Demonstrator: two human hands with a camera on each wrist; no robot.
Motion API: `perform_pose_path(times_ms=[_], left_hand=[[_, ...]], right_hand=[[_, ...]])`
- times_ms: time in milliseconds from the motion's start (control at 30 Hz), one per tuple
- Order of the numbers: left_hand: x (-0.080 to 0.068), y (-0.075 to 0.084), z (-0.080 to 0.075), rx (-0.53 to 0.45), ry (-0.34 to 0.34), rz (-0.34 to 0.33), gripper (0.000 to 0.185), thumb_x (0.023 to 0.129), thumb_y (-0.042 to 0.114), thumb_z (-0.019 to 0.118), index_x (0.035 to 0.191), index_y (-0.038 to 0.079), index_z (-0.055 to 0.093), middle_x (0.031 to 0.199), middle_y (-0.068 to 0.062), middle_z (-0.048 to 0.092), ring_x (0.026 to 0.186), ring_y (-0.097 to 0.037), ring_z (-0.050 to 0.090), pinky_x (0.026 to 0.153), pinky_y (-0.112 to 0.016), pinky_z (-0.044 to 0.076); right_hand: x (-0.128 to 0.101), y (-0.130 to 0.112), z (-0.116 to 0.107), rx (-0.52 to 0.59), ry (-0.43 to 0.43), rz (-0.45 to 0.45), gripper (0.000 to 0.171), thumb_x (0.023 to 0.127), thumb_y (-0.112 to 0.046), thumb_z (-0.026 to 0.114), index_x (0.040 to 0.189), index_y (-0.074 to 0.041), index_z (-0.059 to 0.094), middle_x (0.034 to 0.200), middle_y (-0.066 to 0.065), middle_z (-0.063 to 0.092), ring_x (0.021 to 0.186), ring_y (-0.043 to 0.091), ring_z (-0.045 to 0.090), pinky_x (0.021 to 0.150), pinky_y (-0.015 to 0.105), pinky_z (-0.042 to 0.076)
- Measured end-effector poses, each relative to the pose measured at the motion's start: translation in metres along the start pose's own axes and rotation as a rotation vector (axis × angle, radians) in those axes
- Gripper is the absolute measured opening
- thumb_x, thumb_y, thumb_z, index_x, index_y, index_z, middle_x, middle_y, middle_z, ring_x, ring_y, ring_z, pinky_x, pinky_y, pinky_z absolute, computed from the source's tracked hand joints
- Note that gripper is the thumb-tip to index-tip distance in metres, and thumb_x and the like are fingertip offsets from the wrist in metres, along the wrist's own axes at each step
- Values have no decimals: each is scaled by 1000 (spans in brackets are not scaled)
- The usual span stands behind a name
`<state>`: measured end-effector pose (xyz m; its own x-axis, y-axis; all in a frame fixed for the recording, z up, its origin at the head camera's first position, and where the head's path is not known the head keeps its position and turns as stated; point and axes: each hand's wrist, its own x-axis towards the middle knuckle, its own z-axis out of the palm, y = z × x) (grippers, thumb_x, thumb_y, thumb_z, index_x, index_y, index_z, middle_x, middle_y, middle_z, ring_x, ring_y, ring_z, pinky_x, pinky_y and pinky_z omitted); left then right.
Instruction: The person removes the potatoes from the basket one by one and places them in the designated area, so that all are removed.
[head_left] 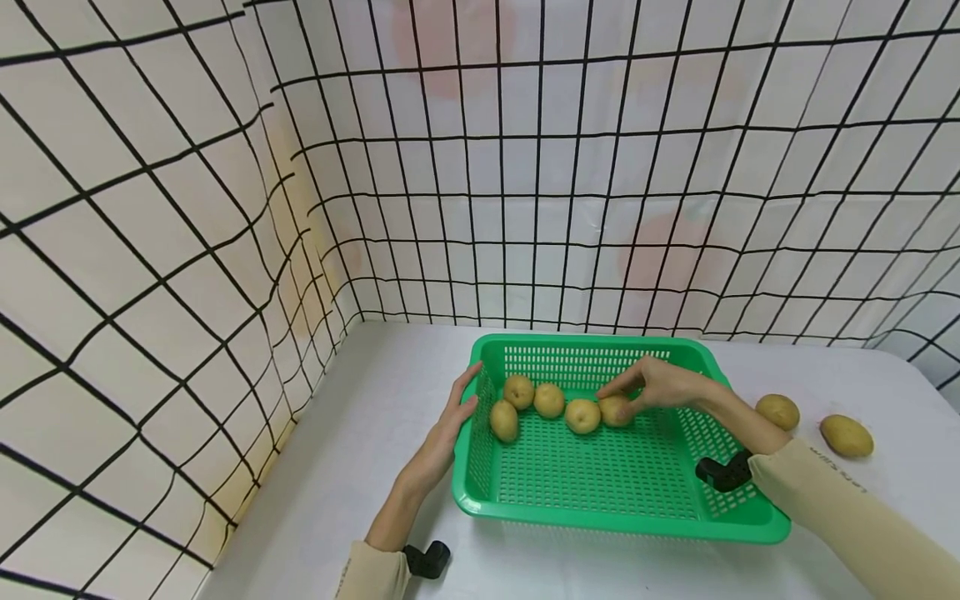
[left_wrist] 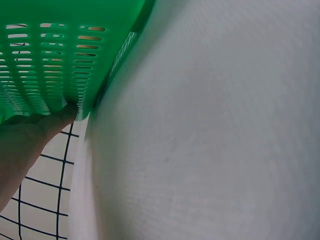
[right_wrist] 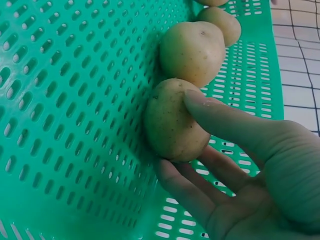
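The potato (head_left: 616,410) at the right end of a row of five on the green basket (head_left: 600,517) floor is pinched by the right hand (head_left: 660,385), while the left hand (head_left: 450,425) rests flat, fingers straight, against the basket's left wall on the white table (head_left: 360,450).

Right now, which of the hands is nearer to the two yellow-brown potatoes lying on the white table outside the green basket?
Right. The right hand holds a potato inside the green perforated plastic basket, toward the loose potatoes on that side. The left hand rests on the basket's far-side wall.
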<state>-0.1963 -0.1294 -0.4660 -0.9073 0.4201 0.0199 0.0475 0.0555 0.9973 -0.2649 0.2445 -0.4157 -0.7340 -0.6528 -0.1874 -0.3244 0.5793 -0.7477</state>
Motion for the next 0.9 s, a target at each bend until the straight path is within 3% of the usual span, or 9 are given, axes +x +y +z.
perform_pose_path(times_ms=[267,700,900], left_hand=[[0,-1,0,4,5,-8,52,111,51,29,161,50,13,175,3,3,160,-33,13,121,-66,27],[0,-1,-1,-4,6,0,51,112,49,29,161,49,13,174,4,4,159,-32,15,121,-65,29],[1,-1,-1,-6,3,1,52,112,49,28,161,49,12,174,4,3,160,-32,13,122,-66,28]], right_hand=[[3,1,2,-92,2,-107,43,84,-18,85,122,1,74,125,20,73,114,35,70,93,44,60],[3,-5,1,-112,-7,-76,43,84,-15,85,123,0,75,124,20,74,111,36,70,86,31,61],[4,-2,3,-127,6,-72,42,84,-17,86,121,-2,76,122,18,75,108,32,71,86,36,61]])
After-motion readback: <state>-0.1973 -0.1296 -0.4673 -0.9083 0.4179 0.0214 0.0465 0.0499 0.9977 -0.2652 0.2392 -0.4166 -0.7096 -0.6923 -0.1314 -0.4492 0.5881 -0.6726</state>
